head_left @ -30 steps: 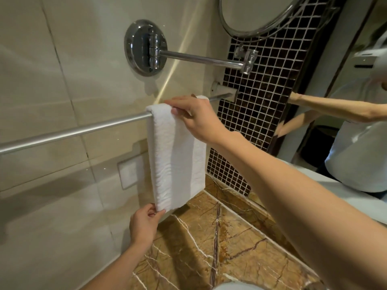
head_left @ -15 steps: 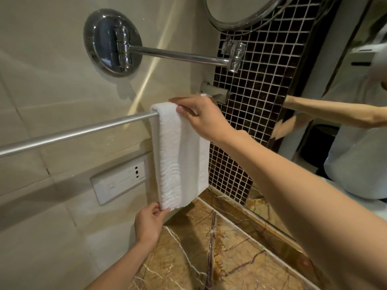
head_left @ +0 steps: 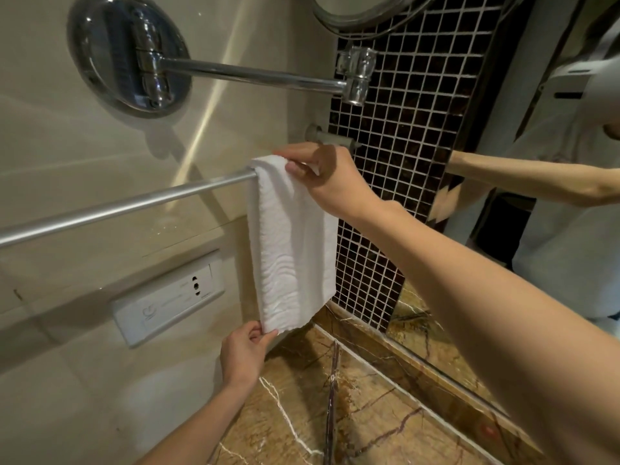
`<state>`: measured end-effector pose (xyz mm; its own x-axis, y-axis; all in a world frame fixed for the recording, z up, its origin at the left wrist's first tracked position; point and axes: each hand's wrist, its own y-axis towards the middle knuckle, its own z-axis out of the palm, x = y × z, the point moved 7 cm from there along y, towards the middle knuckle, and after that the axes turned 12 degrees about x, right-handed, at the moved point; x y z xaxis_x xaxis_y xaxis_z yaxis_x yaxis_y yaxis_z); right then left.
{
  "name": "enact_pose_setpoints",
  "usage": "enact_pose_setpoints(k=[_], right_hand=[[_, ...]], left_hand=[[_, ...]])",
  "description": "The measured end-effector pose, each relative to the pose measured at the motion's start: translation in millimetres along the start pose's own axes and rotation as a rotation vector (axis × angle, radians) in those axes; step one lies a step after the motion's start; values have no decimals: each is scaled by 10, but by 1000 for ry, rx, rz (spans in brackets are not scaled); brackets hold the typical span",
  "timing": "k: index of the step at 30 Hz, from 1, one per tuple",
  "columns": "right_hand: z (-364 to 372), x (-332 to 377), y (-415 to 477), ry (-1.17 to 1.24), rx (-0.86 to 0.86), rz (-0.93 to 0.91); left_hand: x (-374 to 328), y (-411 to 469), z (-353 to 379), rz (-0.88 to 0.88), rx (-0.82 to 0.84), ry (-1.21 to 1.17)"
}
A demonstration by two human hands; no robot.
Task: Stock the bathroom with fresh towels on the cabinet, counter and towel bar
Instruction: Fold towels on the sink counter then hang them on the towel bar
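Observation:
A folded white towel hangs over the right end of a chrome towel bar on the beige tiled wall. My right hand rests on top of the towel at the bar, thumb and fingers pinching its upper fold. My left hand pinches the towel's bottom left corner from below. The towel's lower edge hangs just above the brown marble counter.
A chrome swing arm with a round wall mount juts out above the bar and carries a round mirror. A white socket plate sits below the bar. Dark mosaic tiles and a wall mirror stand at right.
The view has shifted closer and downward, so the socket plate came into sight. Both hands keep the same hold on the towel, which hangs a little straighter.

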<state>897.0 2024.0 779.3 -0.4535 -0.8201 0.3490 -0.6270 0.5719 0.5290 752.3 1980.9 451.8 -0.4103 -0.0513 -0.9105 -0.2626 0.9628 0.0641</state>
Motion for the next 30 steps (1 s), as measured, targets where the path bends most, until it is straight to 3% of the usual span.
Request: enact_pose_setpoints(k=[30], right_hand=[[-49, -149, 3, -40, -48, -7]], left_hand=[[-50, 72, 79, 28, 21, -17]])
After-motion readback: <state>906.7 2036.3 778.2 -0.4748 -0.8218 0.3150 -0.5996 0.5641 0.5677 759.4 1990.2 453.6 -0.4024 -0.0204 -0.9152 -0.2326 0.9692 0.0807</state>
